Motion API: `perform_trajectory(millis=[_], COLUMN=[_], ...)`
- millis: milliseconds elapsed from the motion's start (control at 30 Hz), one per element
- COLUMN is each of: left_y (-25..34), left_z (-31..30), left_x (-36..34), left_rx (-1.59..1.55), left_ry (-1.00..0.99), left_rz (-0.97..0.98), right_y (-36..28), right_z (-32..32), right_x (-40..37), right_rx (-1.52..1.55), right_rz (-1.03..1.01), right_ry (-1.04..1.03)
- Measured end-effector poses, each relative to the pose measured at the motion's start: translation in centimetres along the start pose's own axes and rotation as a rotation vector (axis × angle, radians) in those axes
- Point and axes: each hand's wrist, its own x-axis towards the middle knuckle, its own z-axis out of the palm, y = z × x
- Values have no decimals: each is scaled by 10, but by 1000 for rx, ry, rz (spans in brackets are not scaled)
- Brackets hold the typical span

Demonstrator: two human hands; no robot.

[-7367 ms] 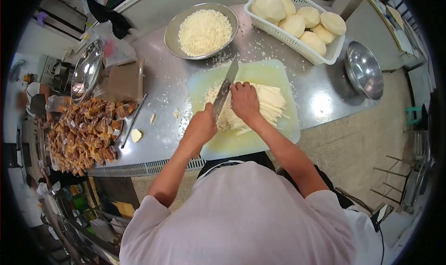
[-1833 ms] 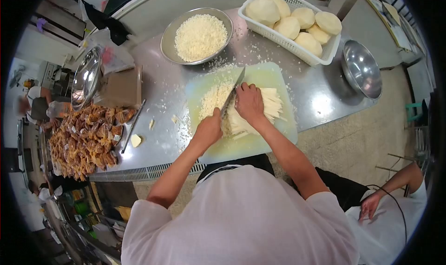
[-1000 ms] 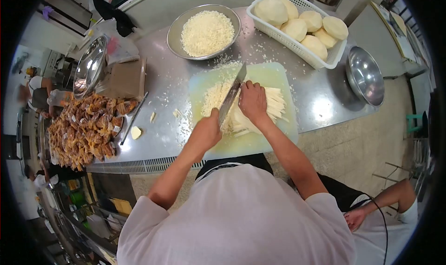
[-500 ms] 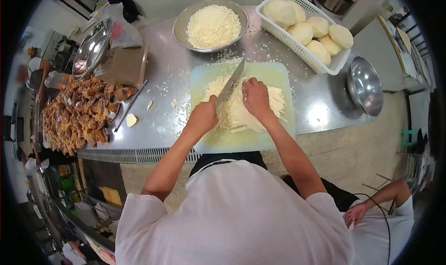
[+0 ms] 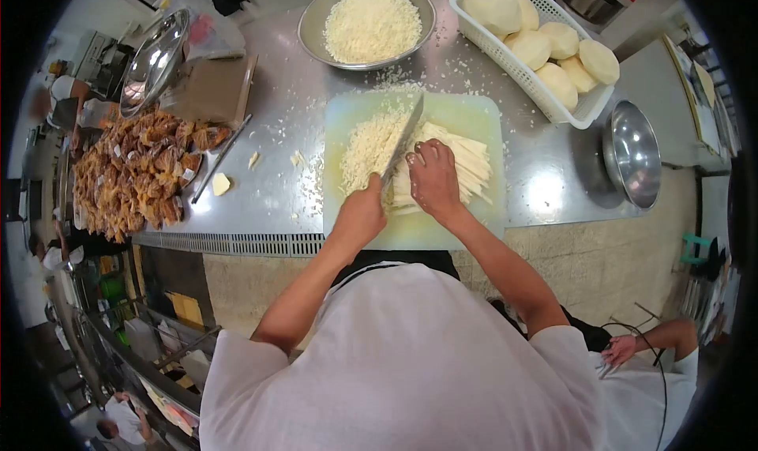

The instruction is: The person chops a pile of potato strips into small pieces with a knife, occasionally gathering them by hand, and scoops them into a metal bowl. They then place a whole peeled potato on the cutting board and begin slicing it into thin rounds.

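My left hand (image 5: 362, 212) is closed round the handle of a large kitchen knife (image 5: 407, 135). Its blade points away from me, along the cut ends of pale vegetable strips (image 5: 470, 167). On top of those strips lies my right hand (image 5: 434, 181), palm down with fingers bent and somewhat apart, close to the blade's right side. Small chopped pieces (image 5: 367, 151) are heaped left of the knife. All this rests on a pale green cutting board (image 5: 450, 231). The hand hides part of the strips.
Beyond the board stand a metal bowl (image 5: 306, 40) heaped with chopped bits and a white basket (image 5: 517, 80) of peeled round vegetables (image 5: 558, 40). Another metal bowl (image 5: 632, 155) is right. Brown bundled pieces (image 5: 138, 174) and a dark rod (image 5: 221, 159) lie left. Another person's hand (image 5: 620, 348) shows lower right.
My right hand's fingers have spread a little on the strips. The knife is tilted slightly differently beside them. The whole view has shifted slightly.
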Motion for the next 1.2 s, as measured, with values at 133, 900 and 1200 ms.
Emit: perform_trajectory(millis=[133, 900, 1200], left_y=[10, 61, 62], left_z=[-13, -10, 9], left_x=[0, -58, -42], left_rx=[-45, -139, -111], left_ry=[52, 45, 96], left_rz=[127, -237, -251], right_y=[0, 6, 7], right_z=[2, 6, 5], right_x=[1, 1, 5], right_rx=[-37, 20, 29], right_rz=[-9, -26, -68], right_ry=[-25, -82, -24])
